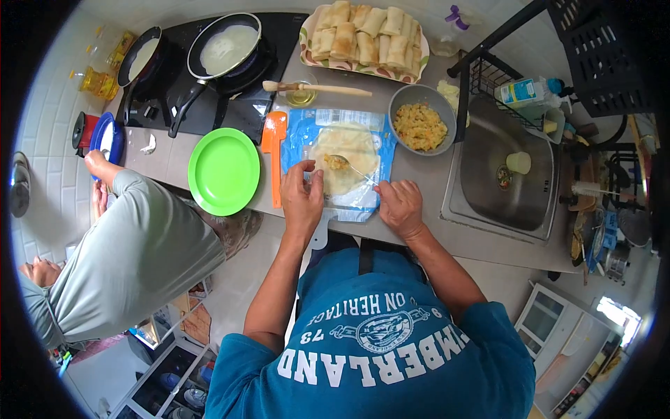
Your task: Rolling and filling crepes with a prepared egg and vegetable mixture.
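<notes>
A thin round crepe-like wrapper (345, 141) lies flat on a blue-and-white plastic bag (388, 157) on the counter. My right hand (402, 207) grips the handle of a metal spoon (360, 172), whose bowl is at the wrapper's left part. Yellowish chopped filling (335, 161) sits at the spoon's bowl. My left hand (302, 196) is at the wrapper's left edge, holding nothing, its thumb and fingers apart near the filling. A grey bowl (396, 99) of the same filling stands at the upper right of the bag.
A patterned tray (361, 69) holds stacked rolls. Two frying pans (224, 15) (149, 39) with pale batter rest on the black hob (172, 63). Left of the bag are an orange spatula (275, 131) and a green plate (224, 172). The steel sink (502, 199) is right; a co-worker (136, 246) stands left.
</notes>
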The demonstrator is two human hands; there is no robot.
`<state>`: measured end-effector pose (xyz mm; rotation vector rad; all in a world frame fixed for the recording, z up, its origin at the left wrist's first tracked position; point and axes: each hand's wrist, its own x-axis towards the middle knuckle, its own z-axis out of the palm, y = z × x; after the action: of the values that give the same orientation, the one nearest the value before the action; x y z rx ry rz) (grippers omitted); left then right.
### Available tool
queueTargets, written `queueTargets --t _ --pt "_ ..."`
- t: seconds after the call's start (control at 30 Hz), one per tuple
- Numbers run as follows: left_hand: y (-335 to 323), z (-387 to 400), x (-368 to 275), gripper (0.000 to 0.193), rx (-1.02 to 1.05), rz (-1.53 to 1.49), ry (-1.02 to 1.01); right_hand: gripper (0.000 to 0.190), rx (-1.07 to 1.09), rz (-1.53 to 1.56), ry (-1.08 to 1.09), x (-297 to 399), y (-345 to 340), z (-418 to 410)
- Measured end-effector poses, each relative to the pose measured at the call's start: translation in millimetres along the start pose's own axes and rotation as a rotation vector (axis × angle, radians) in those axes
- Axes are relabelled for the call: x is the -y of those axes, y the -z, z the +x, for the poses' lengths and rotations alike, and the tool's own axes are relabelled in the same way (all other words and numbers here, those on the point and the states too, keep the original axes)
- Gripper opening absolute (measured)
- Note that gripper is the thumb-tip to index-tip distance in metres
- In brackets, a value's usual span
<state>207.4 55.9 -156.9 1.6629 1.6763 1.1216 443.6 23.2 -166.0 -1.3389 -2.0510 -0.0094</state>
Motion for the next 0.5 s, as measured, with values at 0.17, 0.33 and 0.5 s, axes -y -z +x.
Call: queueTargets --t 0.17,0.33,0.5 --pt "-5 -2 10 0.018 0.033 0.021 0.047 0.018 -0.013 0.011 0.006 2 1 -1" --pt "-8 -1 13 0.018 0.024 0.013 0.055 0.016 -0.029 0.01 -0.001 3 5 -4" --pt "-7 -4 14 0.017 0.027 0.015 0.035 0.016 -0.001 0.025 -0.03 1 8 0"
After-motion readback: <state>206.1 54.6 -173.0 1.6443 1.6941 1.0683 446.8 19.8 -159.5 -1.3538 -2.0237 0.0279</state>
